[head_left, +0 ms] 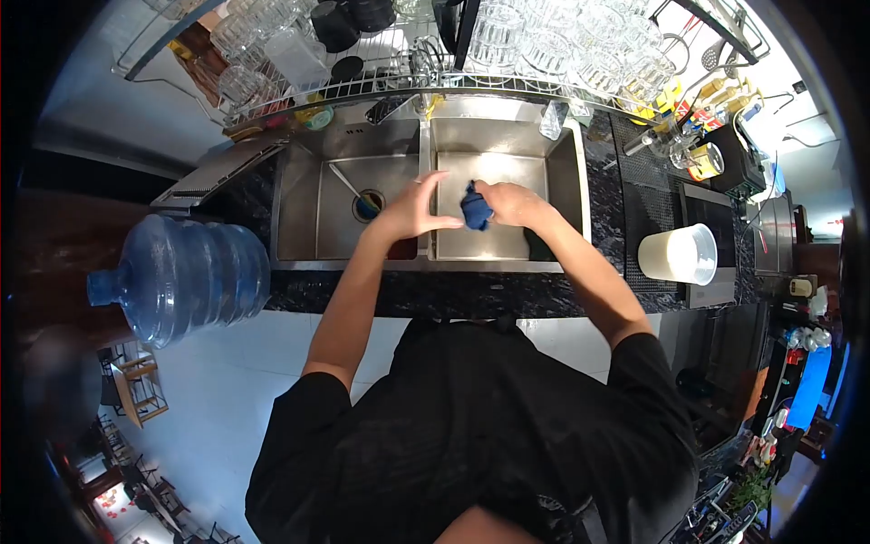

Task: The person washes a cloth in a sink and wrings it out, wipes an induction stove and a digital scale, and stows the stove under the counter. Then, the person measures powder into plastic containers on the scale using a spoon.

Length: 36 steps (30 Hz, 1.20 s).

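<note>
Over the double steel sink (349,263), my right hand (509,205) grips a bunched dark blue cloth (476,207) above the right basin. My left hand (412,210) hovers near the divider between the basins, thumb and fingers spread apart with nothing between them. A small gap separates it from the cloth. In the left basin, a long light-coloured utensil (344,179) leans toward the drain (368,206). Something dark (538,245) lies in the right basin's near corner, partly behind my right forearm; its kind is unclear.
A wire rack (381,83) with many glass mugs (497,36) spans the back above the sink. To the left lies a big blue water bottle (195,276). A white-filled clear tub (675,255) stands on the right counter, near a black mat (648,199).
</note>
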{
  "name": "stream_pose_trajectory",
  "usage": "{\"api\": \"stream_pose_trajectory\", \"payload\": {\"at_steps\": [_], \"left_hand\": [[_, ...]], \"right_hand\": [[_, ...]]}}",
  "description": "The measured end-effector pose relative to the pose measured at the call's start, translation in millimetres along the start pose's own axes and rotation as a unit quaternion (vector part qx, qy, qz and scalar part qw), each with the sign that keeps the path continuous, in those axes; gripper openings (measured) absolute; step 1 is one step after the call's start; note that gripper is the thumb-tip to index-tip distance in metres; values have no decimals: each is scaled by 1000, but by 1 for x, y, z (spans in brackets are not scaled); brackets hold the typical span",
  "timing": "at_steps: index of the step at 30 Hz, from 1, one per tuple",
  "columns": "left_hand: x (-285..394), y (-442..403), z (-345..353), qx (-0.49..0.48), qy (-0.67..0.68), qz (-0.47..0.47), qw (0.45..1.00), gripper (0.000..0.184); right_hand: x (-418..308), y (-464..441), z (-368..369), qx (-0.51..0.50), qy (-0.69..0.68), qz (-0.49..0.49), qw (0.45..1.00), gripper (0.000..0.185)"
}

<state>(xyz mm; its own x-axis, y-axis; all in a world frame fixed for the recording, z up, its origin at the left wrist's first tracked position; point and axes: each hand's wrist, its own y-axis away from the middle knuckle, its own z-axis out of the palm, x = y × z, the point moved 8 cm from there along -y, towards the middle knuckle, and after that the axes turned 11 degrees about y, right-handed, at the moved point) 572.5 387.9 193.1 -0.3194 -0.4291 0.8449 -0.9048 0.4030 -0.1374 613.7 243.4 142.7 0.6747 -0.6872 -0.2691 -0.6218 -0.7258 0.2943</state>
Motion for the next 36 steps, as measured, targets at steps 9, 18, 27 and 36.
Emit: {"api": "stream_pose_trajectory", "payload": {"at_steps": [9,18,27,36], "left_hand": [[-28,1,44,336,541,-111,763,24],[-9,-8,42,387,173,-21,905,36],[54,-19,82,-270,-274,217,897,69],[-10,-69,123,-320,-321,206,867,23]], "right_hand": [[-24,0,-51,13,-509,-89,856,30],[-42,16,48,155,-801,95,571,62],[-9,42,94,-16,-803,52,594,36],[27,0,88,-11,-480,127,868,29]]}}
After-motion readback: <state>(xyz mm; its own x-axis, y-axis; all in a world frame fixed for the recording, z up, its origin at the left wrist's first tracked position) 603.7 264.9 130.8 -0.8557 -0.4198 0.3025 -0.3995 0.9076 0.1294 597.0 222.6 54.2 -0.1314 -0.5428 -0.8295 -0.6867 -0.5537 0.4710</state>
